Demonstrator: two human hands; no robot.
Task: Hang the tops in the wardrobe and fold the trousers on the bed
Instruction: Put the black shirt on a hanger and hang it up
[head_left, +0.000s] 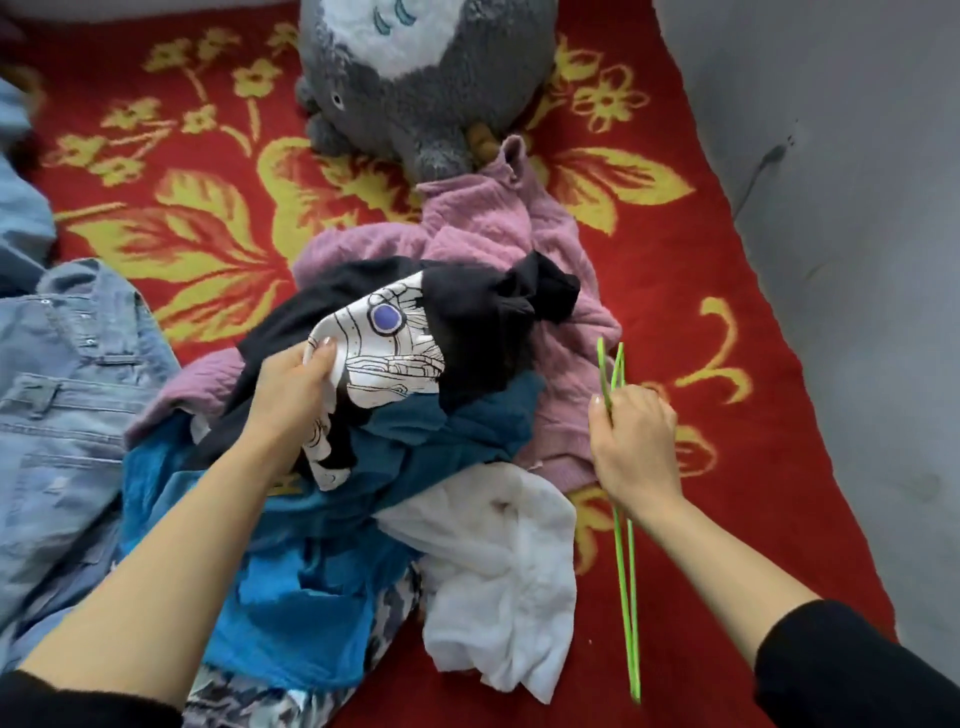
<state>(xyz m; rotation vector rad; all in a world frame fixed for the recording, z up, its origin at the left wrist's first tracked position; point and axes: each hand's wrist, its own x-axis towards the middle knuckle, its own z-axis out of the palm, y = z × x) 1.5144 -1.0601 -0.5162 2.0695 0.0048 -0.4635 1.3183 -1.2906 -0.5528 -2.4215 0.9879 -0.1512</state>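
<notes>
A heap of clothes lies on the red flowered bedspread. On top is a black top with a white line-drawn print, and my left hand grips its printed part. Under it lie a teal top, a pink knitted top and a white garment. Light blue jeans are spread at the left. My right hand holds a thin green hanger upright beside the heap, to its right.
A grey plush toy sits at the far side of the bed, touching the pink top. A patterned grey-white garment pokes out near the bed's front edge. A grey wall borders the bed on the right.
</notes>
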